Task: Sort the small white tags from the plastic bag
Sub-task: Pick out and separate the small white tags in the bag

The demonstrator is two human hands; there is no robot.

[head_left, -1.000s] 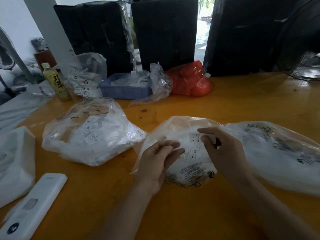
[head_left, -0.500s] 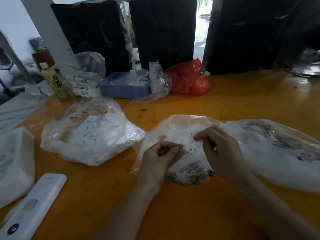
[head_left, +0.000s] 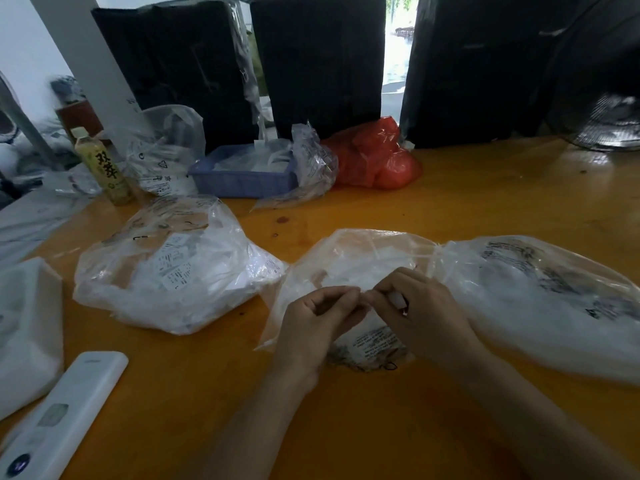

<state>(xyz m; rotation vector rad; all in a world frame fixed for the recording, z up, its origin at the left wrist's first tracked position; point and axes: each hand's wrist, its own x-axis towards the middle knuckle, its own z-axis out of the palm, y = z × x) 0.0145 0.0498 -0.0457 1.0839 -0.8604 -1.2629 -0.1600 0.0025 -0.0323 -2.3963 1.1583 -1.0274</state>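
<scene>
A clear plastic bag (head_left: 349,261) with printed white tags inside lies on the orange table (head_left: 485,188) in front of me. Over its near part my left hand (head_left: 311,323) and my right hand (head_left: 426,313) meet fingertip to fingertip. My right hand pinches a small white tag (head_left: 396,300) between thumb and fingers. My left hand's fingers are curled and pinch at the same spot; what they hold is hidden. A second bag of tags (head_left: 173,268) lies to the left, a third bag (head_left: 540,296) to the right.
A blue basket (head_left: 242,181) with white pieces stands at the back, beside a red bag (head_left: 377,157), a green bottle (head_left: 104,168) and another clear bag (head_left: 162,150). A white remote-like device (head_left: 59,417) and a white bag (head_left: 24,327) lie near left. Black wrapped boxes (head_left: 318,60) line the far edge.
My right hand came down and toward my left, from the printed tags to a pinch at the bag's middle. My left hand's fingers curled in and met it.
</scene>
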